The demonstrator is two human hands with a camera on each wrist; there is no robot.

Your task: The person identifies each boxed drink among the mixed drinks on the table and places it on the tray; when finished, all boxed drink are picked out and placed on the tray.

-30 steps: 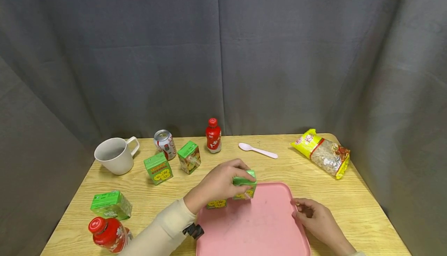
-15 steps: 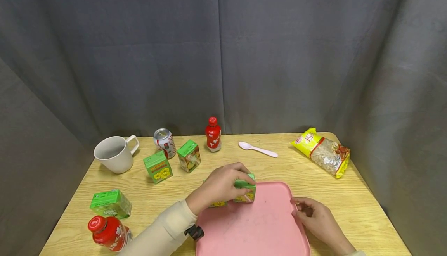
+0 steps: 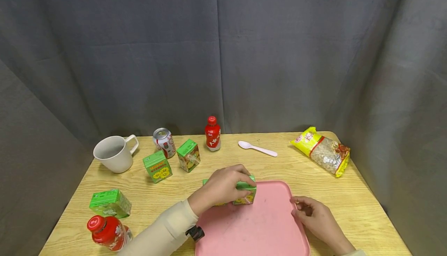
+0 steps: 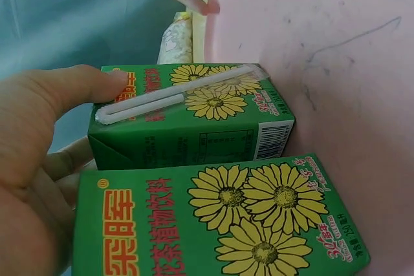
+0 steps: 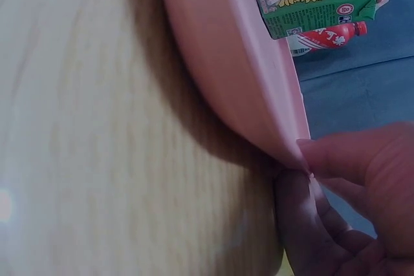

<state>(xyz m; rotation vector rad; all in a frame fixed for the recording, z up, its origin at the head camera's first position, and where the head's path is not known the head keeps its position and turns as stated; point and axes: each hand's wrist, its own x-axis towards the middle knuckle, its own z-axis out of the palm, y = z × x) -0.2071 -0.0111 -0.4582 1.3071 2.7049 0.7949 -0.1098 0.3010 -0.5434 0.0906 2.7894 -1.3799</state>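
My left hand [image 3: 225,188] grips a green drink carton [image 4: 194,108] near its top, thumb on the face that carries a straw. The carton stands on the pink tray [image 3: 258,225], toward its back edge. Close beside it on the tray is a second green carton [image 4: 213,224] with yellow flowers, mostly hidden behind the left hand in the head view. At the tray's right side my right hand [image 3: 316,219] pinches the rim between thumb and fingers, as the right wrist view shows up close.
Behind the tray stand two more green cartons, one with flowers [image 3: 158,166] and one brownish [image 3: 189,156], a can [image 3: 165,143], a small red bottle [image 3: 213,135] and a spoon [image 3: 257,148]. A mug [image 3: 115,155], another carton [image 3: 111,203] and red bottle [image 3: 110,232] are left; a yellow bag [image 3: 323,151] right.
The left hand has moved slightly toward me with the carton, which now sits a little lower in the head view. The right hand stays on the tray rim.
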